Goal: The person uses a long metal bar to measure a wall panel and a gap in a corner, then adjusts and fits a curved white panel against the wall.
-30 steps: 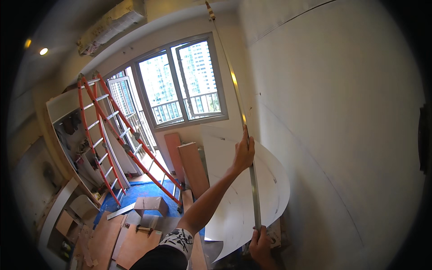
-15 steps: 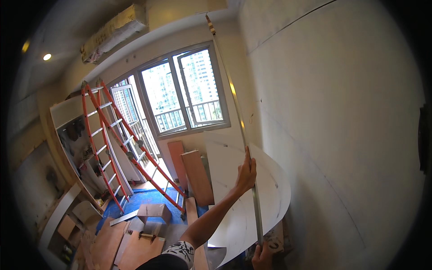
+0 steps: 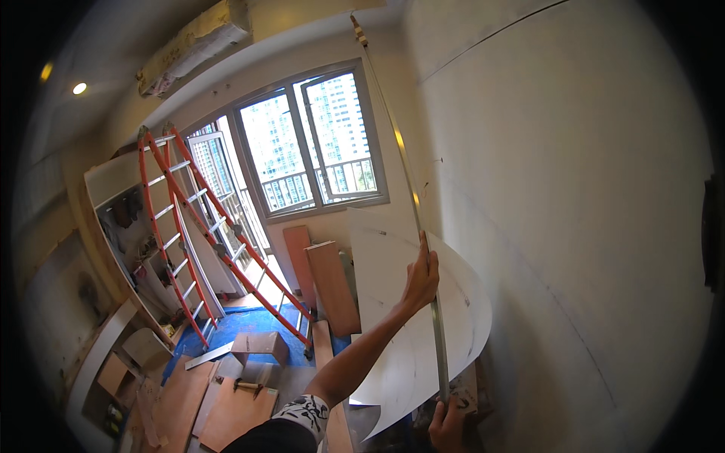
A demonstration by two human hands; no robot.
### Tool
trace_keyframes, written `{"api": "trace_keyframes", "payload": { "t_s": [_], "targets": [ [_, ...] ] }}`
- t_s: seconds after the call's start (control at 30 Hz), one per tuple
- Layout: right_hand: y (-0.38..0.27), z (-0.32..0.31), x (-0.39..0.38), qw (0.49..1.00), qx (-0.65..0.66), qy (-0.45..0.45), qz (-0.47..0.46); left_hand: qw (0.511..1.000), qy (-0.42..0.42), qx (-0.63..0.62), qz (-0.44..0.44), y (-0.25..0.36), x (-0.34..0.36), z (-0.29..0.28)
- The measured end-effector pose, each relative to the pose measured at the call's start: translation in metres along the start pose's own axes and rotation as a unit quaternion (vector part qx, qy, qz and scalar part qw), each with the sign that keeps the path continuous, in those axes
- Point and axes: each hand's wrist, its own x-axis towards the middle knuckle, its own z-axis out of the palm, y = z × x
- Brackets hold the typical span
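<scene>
I hold a long, thin metal bar [image 3: 397, 134] upright at a slight lean, with a small wooden piece [image 3: 359, 32] at its top against the upper wall edge near the corner. My left hand [image 3: 420, 275] grips the bar around its lower-middle part, index finger pointing up along it. Lower, my right hand [image 3: 445, 423] wraps round the bar's bottom end near the lower edge of the view. Behind the bar a large white curved sheet [image 3: 385, 332] with grey marks stands beside the pale right wall [image 3: 574, 189].
A red folding ladder [image 3: 198, 216] stands on blue sheeting [image 3: 238, 321] by the open balcony door and window [image 3: 276, 151]. Boards [image 3: 334, 287] lean below the window; more panels [image 3: 226, 415] and a box [image 3: 259, 349] lie on the floor. An open cabinet [image 3: 121, 208] stands left.
Both hands and the bar shift slightly right. The view dips between the earlier frames, then returns partway. My grip on the bar stays much the same.
</scene>
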Motion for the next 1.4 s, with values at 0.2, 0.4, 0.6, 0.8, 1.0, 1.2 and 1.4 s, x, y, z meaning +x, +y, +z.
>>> {"api": "trace_keyframes", "payload": {
  "t_s": [0.2,0.4,0.6,0.8,1.0,1.2,1.4],
  "targets": [
    [-0.016,-0.009,0.01,0.999,-0.002,-0.028,0.043,1.0,0.022,-0.017,0.008,0.001,-0.005,0.0],
    [-0.019,-0.01,0.0,0.999,-0.004,-0.001,0.033,1.0,-0.006,-0.013,0.002,0.01,-0.005,0.003],
    [-0.022,-0.01,0.003,1.0,0.01,-0.008,0.018,1.0,0.01,-0.004,0.003,0.005,-0.006,-0.004],
    [-0.044,-0.011,0.03,0.999,0.031,-0.008,-0.001,0.999,0.02,0.029,0.031,0.016,0.024,-0.015],
    [-0.016,-0.01,0.014,0.999,-0.033,-0.02,-0.003,1.0,0.009,-0.007,0.002,0.01,0.0,-0.005],
    [-0.033,-0.018,0.009,0.999,0.021,-0.02,0.039,1.0,0.009,-0.01,-0.001,0.009,-0.007,-0.002],
    [-0.028,-0.023,0.003,0.995,0.009,-0.064,0.078,1.0,-0.001,0.023,-0.016,0.007,-0.014,-0.002]
  ]
}}
